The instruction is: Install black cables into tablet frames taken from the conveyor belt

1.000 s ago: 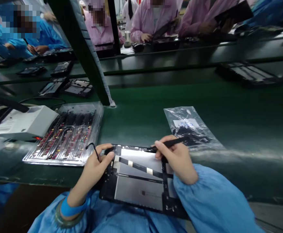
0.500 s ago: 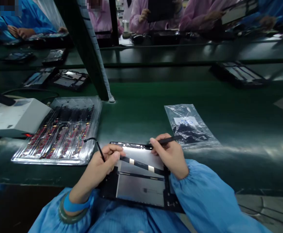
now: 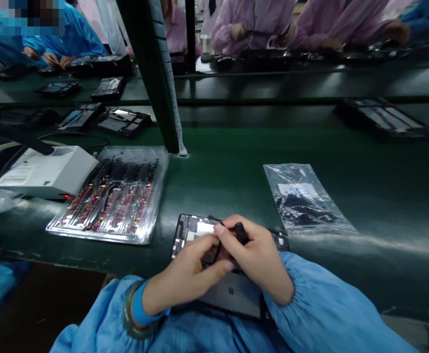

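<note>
Both hands meet over the opened tablet [image 3: 232,294], which lies at the near edge of the green bench [image 3: 365,206], partly over the person's lap. L hand [image 3: 188,279] is curled narrow, fingertips pinching what looks like a thin black cable at the tablet's upper middle — too small to be sure. R hand [image 3: 258,260] is closed round a slim black tool [image 3: 241,233], tip aimed down into the same spot.

Progress, as a judgement: the back is off, insides exposed, work w/ the tool is mid-way; fitting at the top edge looks unfinished, since both hands are on it. No cover is seen nearby, so closing up is left.

Just left — clear tray of parts [image 3: 115,196] and a white box [image 3: 48,171]. Right of the hands, apart: plastic bag [image 3: 303,198] w/ dark bits. More open tablets [image 3: 122,121] sit farther back.
</note>
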`<state>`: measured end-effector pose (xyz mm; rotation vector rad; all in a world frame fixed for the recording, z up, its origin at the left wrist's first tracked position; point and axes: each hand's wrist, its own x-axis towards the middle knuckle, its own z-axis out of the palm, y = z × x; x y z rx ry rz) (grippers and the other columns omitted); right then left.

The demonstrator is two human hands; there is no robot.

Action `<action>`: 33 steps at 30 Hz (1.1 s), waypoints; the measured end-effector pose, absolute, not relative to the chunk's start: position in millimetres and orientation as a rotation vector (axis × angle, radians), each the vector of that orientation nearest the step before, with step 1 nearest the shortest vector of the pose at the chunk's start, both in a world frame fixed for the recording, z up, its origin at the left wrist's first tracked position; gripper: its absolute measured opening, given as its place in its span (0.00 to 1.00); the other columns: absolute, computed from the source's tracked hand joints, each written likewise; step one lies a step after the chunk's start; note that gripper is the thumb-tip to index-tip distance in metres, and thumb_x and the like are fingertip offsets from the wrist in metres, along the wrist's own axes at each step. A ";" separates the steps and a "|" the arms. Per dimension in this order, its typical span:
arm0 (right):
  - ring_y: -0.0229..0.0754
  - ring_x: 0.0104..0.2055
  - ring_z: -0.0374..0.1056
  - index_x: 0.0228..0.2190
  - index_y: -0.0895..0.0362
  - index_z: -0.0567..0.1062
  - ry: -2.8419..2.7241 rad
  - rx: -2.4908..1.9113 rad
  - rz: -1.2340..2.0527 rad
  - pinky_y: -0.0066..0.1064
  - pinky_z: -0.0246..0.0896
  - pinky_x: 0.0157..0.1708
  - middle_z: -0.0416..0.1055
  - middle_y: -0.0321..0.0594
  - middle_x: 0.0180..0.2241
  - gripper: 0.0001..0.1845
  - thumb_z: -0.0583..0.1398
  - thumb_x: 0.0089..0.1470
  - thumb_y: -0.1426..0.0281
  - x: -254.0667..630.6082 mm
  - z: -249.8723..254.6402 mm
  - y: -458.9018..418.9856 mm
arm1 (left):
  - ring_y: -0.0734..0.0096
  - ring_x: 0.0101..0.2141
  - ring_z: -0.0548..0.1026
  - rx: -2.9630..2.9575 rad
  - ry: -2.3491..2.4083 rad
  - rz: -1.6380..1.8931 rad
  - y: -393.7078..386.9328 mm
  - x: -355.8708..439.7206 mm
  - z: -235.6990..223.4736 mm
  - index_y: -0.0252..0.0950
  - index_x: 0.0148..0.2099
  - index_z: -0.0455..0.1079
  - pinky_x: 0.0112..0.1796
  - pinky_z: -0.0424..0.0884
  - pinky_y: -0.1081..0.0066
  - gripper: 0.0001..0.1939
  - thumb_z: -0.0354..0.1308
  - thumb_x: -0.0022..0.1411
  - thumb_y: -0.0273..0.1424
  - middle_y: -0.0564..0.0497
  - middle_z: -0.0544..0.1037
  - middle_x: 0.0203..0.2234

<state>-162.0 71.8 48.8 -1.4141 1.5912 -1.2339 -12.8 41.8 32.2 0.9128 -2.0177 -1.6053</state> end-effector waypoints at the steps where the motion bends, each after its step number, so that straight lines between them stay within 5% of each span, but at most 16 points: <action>1: 0.37 0.25 0.67 0.25 0.56 0.72 1.635 -1.519 -1.293 0.27 0.60 0.26 0.70 0.35 0.23 0.09 0.57 0.57 0.69 -161.7 47.0 73.1 | 0.66 0.36 0.74 0.943 -2.005 -1.341 41.3 -11.1 32.3 0.35 0.40 0.69 0.38 0.69 0.68 0.08 0.55 0.63 0.34 0.47 0.76 0.34; 5: 0.40 0.29 0.67 0.28 0.57 0.72 1.684 -2.036 -1.276 0.30 0.59 0.29 0.70 0.39 0.26 0.10 0.54 0.60 0.73 -158.2 42.7 80.2 | 0.70 0.33 0.73 1.001 -1.887 -0.729 37.5 -6.9 32.2 0.38 0.35 0.69 0.37 0.69 0.70 0.03 0.55 0.63 0.28 0.51 0.74 0.29; 14: 0.42 0.28 0.65 0.28 0.60 0.73 1.609 -2.440 -1.083 0.31 0.56 0.26 0.71 0.42 0.27 0.12 0.51 0.60 0.76 -149.6 36.0 88.5 | 0.72 0.34 0.73 1.014 -1.863 -0.793 39.8 -4.8 30.5 0.37 0.36 0.70 0.37 0.69 0.73 0.04 0.56 0.61 0.24 0.51 0.75 0.31; 18: 0.39 0.25 0.64 0.24 0.58 0.71 1.525 -2.145 -1.182 0.29 0.56 0.26 0.69 0.39 0.23 0.13 0.53 0.59 0.74 -153.1 37.3 88.4 | 0.74 0.26 0.71 1.169 -1.686 -1.223 37.5 -7.3 33.5 0.35 0.30 0.69 0.28 0.67 0.75 0.04 0.56 0.58 0.28 0.52 0.72 0.25; 24: 0.32 0.13 0.55 0.23 0.56 0.75 1.449 -1.027 -1.333 0.27 0.55 0.16 0.64 0.32 0.14 0.14 0.61 0.54 0.60 -186.1 50.4 89.5 | 0.76 0.20 0.67 1.165 -1.481 -1.768 32.2 7.0 40.8 0.35 0.29 0.67 0.25 0.64 0.75 0.11 0.54 0.61 0.35 0.55 0.68 0.17; 26: 0.27 0.10 0.48 0.22 0.55 0.76 1.402 -0.796 -1.420 0.26 0.51 0.12 0.67 0.35 0.16 0.14 0.64 0.49 0.58 -205.8 53.1 95.1 | 0.74 0.21 0.69 1.231 -1.625 -1.554 21.3 24.2 46.2 0.35 0.31 0.68 0.26 0.66 0.73 0.10 0.53 0.62 0.35 0.54 0.71 0.19; 29: 0.25 0.09 0.48 0.23 0.50 0.76 1.459 -0.634 -1.531 0.26 0.44 0.08 0.71 0.40 0.20 0.08 0.68 0.43 0.61 -236.0 46.2 107.4 | 0.67 0.34 0.75 1.333 -1.946 -0.651 -10.1 59.4 52.6 0.37 0.34 0.70 0.39 0.70 0.67 0.05 0.54 0.61 0.30 0.48 0.78 0.31; 33: 0.24 0.09 0.47 0.29 0.44 0.79 1.512 -0.582 -1.710 0.28 0.40 0.07 0.73 0.43 0.21 0.09 0.68 0.40 0.63 -258.2 20.9 123.4 | 0.56 0.52 0.70 1.220 -2.314 0.200 -53.8 101.7 50.8 0.38 0.35 0.72 0.59 0.51 0.46 0.04 0.56 0.59 0.26 0.45 0.78 0.42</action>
